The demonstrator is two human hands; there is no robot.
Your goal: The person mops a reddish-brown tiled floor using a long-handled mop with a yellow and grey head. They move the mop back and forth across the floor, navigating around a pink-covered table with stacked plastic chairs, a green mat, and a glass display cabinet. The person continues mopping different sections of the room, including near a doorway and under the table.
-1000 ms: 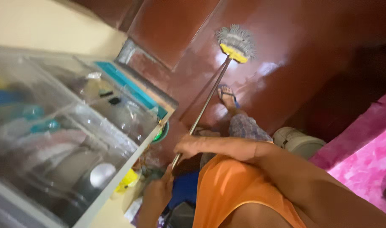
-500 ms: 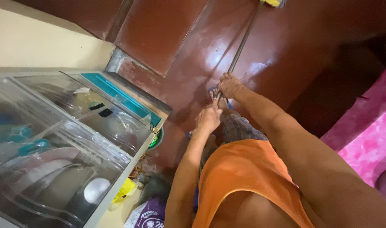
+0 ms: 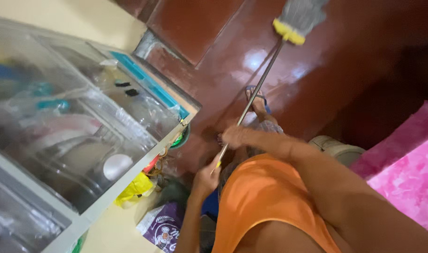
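I hold a mop with a long metal handle (image 3: 258, 89) in both hands. My right hand (image 3: 233, 136) grips the handle partway down. Below it, my left hand (image 3: 205, 178) grips the handle's lower end, close to my orange shirt. The grey stringy mop head (image 3: 299, 18) with a yellow clamp rests on the glossy red-brown floor (image 3: 326, 84) far ahead. My foot in a blue sandal (image 3: 258, 100) stands beside the handle.
A clear plastic cabinet (image 3: 82, 140) with dishes inside fills the left side. Bags, yellow (image 3: 136, 186) and purple (image 3: 164, 227), lie below it. A pale bucket (image 3: 335, 149) stands to the right, beside a pink cloth (image 3: 406, 164). A cream wall (image 3: 82, 18) runs along the upper left.
The mop head has come back into view at the top. My hands have drawn back along the handle toward my body, and the view has shifted and tilted.
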